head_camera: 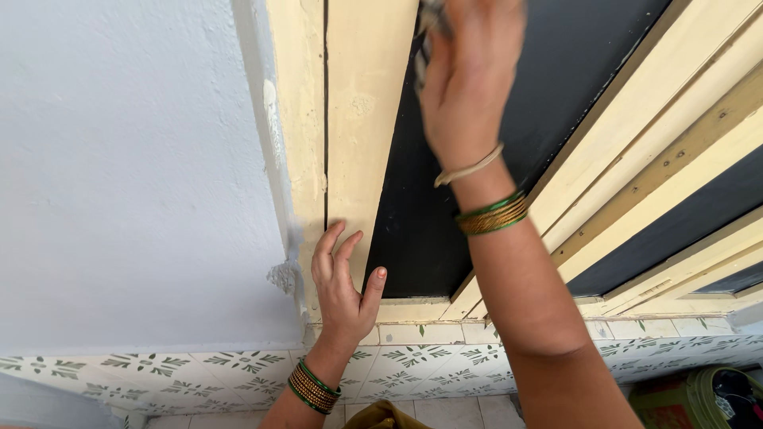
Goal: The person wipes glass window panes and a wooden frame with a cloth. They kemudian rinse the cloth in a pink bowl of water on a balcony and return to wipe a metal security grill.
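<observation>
The right hand [469, 79] presses a blurred grey cloth [429, 24] on the dark window pane [413, 230] at top, while the open left hand [343, 286] lies flat on the cream wooden frame [362, 119]; firm bracing should steady even strokes.

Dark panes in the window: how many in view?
3. One large dark pane under the right hand, beside the left hand; a second pane at right; a third sliver lower right. More may be out of frame.
</observation>
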